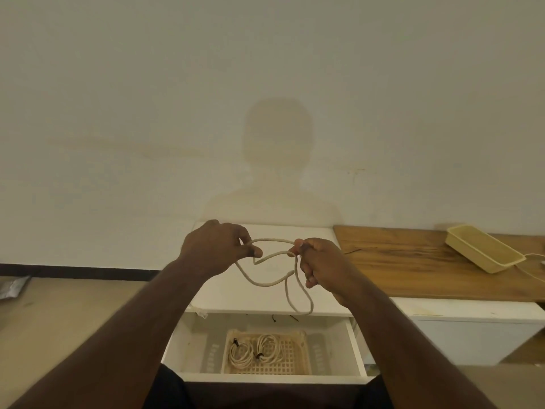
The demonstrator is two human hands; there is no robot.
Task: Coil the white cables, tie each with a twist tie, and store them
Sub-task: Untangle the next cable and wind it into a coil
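Two coiled white cables (254,349), each bound with a dark twist tie, lay nearest in a cream plastic lattice basket (298,352) inside the open white drawer (355,349); above it one loose white cable (272,280) hung in loops between both hands, the left hand (219,250) pinching it between thumb and fingers, the right hand (320,262) curled round it; two loose dark ties (284,318) lay on the white cabinet top (265,302); farther right one cream rectangular plastic tray (483,249) sat on the brown wooden counter (413,267); a plain pale wall (177,98) rose behind.
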